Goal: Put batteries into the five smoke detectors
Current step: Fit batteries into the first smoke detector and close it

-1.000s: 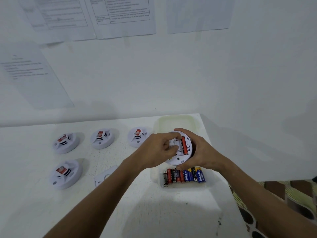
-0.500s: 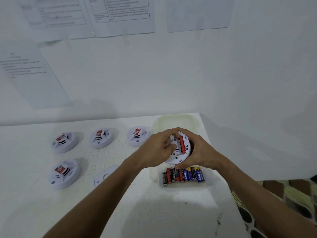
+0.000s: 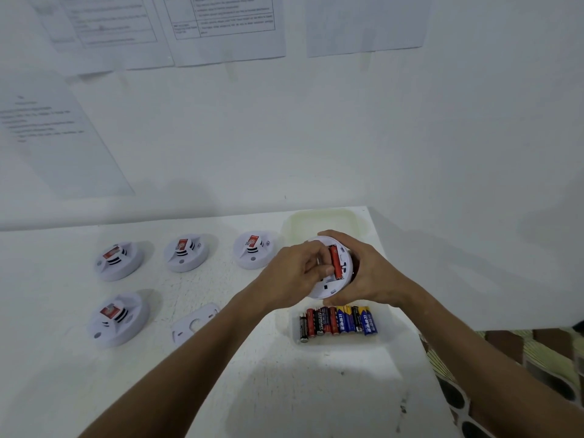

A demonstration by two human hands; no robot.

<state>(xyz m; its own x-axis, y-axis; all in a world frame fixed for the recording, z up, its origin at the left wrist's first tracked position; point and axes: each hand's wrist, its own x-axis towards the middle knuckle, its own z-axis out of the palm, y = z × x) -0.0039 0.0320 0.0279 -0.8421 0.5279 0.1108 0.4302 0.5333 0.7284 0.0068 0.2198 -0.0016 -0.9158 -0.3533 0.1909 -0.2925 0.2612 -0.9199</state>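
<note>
Tilted further upright since the earlier frame: held smoke detector (image 3: 333, 270), red battery (image 3: 335, 261) seated in its back. Four smoke detectors (image 3: 118, 260) on desk (image 3: 268, 390), left; loose cover plate (image 3: 194, 324); left hand (image 3: 295, 275), fingers curled into detector's compartment; right hand (image 3: 369, 273) gripping its rim; spare batteries (image 3: 338, 322) in tray (image 3: 319, 216) below.

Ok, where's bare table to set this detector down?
Bare table lies nearest you, in front of the backplate and the battery row. The four detectors crowd the left; the tray and both hands fill the right.
</note>
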